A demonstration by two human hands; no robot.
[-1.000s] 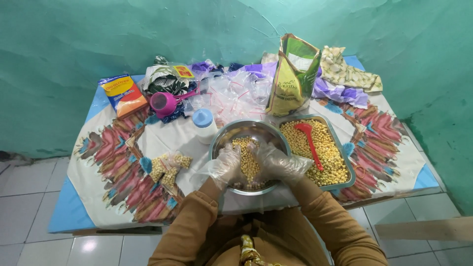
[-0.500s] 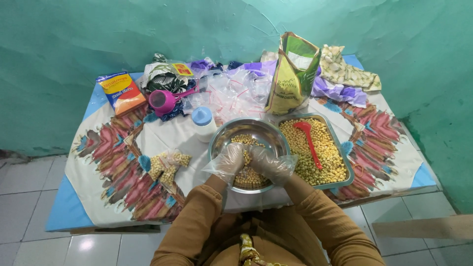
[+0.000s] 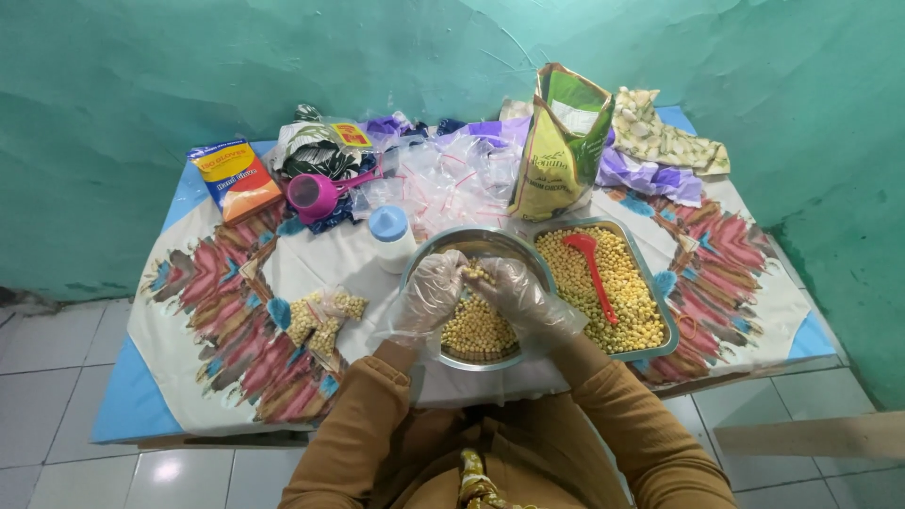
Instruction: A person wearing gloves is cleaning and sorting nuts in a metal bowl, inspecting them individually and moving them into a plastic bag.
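Both my hands wear thin clear plastic gloves and hover over a round metal bowl [image 3: 429, 253] partly filled with small yellow round snacks. My left hand [image 3: 429, 294] and my right hand [image 3: 514, 294] meet at the fingertips, pinching a small clump of the yellow snacks [image 3: 476, 273] between them. To the right of the bowl lies a rectangular metal tray [image 3: 655, 297] full of the same yellow snacks, with a red spoon [image 3: 592, 269] lying in it. Small filled clear bags [image 3: 325, 314] lie on the cloth to the left of the bowl.
A patterned cloth [image 3: 217, 320] covers the low table against a green wall. At the back stand a green and yellow pouch [image 3: 558, 146], a heap of empty clear bags [image 3: 448, 179], a pink scoop [image 3: 316, 193], an orange packet [image 3: 236, 177] and a blue-capped white bottle [image 3: 391, 236].
My hands have lifted out of the snacks in the bowl and come together at the fingertips with a small clump held between them.
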